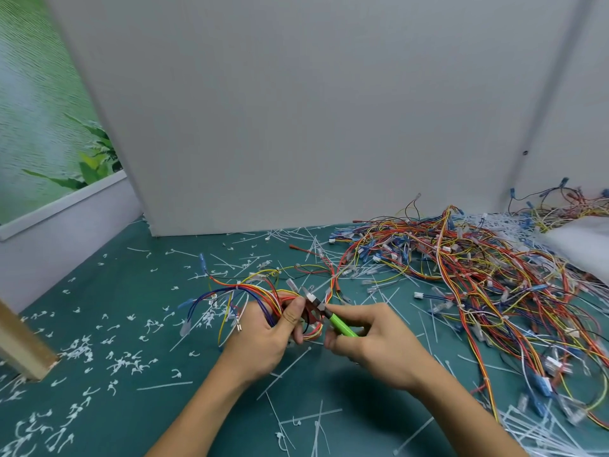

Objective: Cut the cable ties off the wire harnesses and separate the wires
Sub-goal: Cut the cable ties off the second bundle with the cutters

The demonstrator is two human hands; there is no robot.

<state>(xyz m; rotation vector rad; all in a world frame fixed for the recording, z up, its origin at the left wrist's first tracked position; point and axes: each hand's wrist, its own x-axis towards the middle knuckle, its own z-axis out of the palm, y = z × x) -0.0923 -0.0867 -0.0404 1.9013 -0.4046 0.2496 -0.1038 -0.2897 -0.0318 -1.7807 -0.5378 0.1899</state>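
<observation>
My left hand (263,338) grips a small wire harness (253,291) of red, orange, yellow and blue wires, held just above the green mat. My right hand (372,338) grips a green-handled cutter (341,324), fingers wrapped round the handle. The cutter's dark head (318,305) sits at the bundle beside my left thumb, close to a white connector. Whether the blades are on a cable tie I cannot tell.
A big tangle of harnesses (461,258) covers the right side of the mat. Cut white cable ties (125,361) litter the mat on the left and front. A grey board (296,110) stands behind, a wooden post (23,344) at left, a white bag (583,245) at far right.
</observation>
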